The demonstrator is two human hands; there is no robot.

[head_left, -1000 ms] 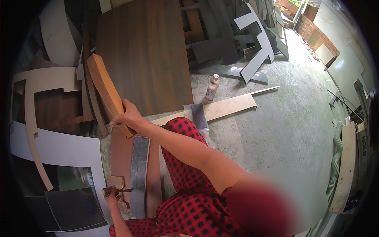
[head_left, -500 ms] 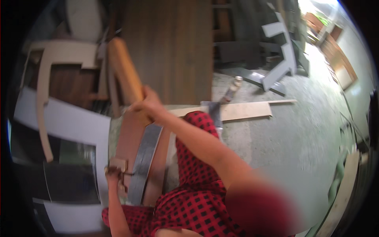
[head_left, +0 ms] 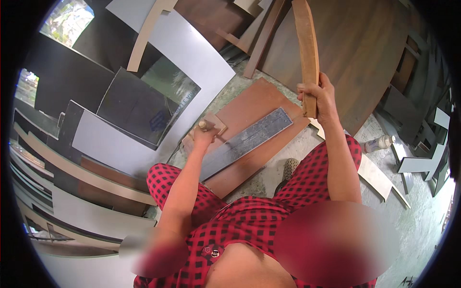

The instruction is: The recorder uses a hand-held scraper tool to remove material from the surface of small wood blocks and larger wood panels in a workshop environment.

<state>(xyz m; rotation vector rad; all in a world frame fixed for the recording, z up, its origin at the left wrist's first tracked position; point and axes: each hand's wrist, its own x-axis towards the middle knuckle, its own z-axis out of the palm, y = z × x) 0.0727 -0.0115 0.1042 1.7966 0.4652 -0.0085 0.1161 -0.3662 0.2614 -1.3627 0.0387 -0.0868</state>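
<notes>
My right hand is wrapped round the lower part of a long, slightly curved wooden bar, which points up and away from me. My left hand is closed round a tool with a rounded, light wooden handle. A thin dark shaft sticks out from that fist over the grey strip; its tip is too indistinct to identify. The dark grey strip lies slantwise on a reddish-brown board between my knees. Beside the left hand, small light wood pieces rest on the board.
Dark and white panels lean at the left. A large brown wooden sheet stands ahead. To the right are a white bottle, a pale wood strip and grey offcuts on the concrete floor.
My view has swung left, so everything appears shifted right and turned. The wooden bar is more upright now, still in my right hand. My left hand keeps its tool over the board.
</notes>
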